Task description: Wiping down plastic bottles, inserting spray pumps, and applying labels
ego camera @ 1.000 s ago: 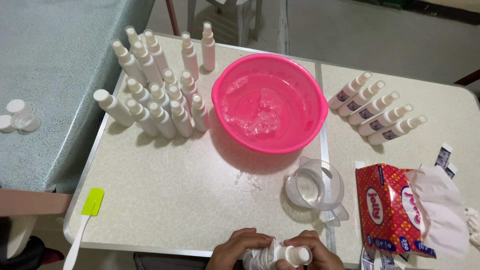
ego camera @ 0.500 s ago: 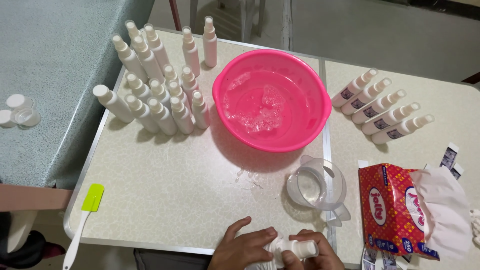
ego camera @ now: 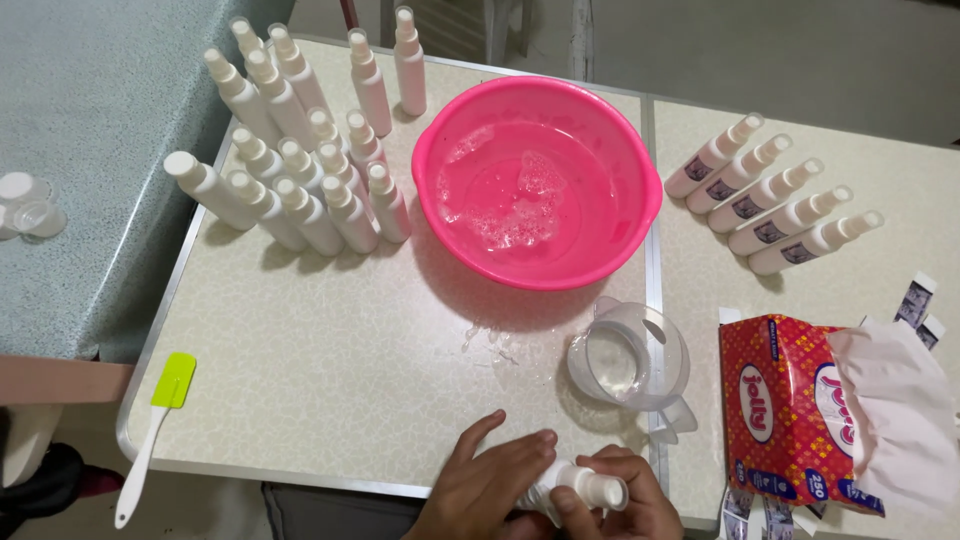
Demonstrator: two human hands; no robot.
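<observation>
— What are the hands doing at the table's (ego camera: 330, 400) near edge?
— The left hand (ego camera: 485, 490) and right hand (ego camera: 625, 500) both grasp a white spray bottle (ego camera: 575, 485).
— And beyond them?
— A clear jug (ego camera: 630, 360), a pink basin (ego camera: 535, 195), a puddle (ego camera: 495, 345) on pale speckled laminate; grey floor (ego camera: 800, 50) past that.

Spray bottle (ego camera: 575, 487) mostly hidden under left hand (ego camera: 487, 487); right hand (ego camera: 618, 500) cut by bottom edge.
</observation>
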